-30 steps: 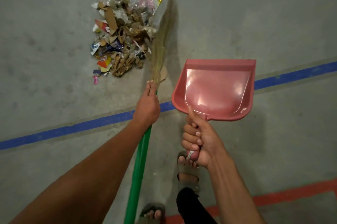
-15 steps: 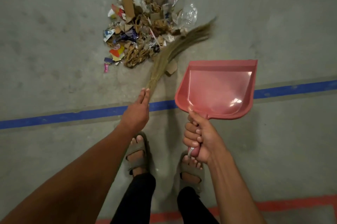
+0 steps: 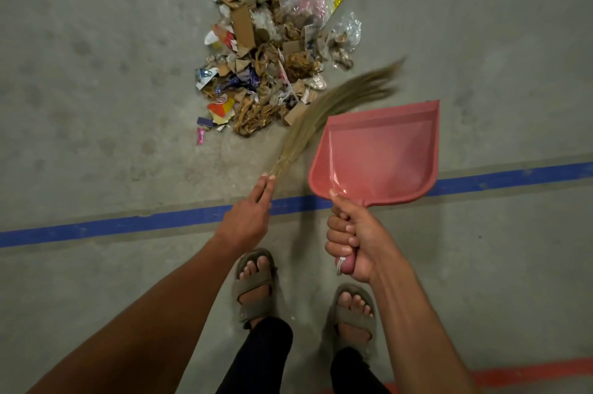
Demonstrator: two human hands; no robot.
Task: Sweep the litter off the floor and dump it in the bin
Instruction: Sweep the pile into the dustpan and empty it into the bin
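Observation:
A pile of litter [image 3: 272, 50], made of torn cardboard, wrappers and clear plastic bags, lies on the grey concrete floor ahead of me. My left hand [image 3: 248, 217] grips a grass broom [image 3: 324, 108] just below its bristles; the bristles fan out to the right along the pile's near right edge. The broom's handle is hidden under my arm. My right hand [image 3: 356, 243] grips the handle of an empty pink dustpan [image 3: 378, 153], held tilted above the floor to the right of the broom. No bin is in view.
A blue tape line [image 3: 128, 223] crosses the floor just in front of my hands. A red line [image 3: 529, 374] runs at the bottom right. My two sandalled feet [image 3: 256, 287] stand behind the blue line.
The broom's bristles swung from the pile's right side, pointing away, round to the right along its near edge. My feet came together and the green handle went out of sight.

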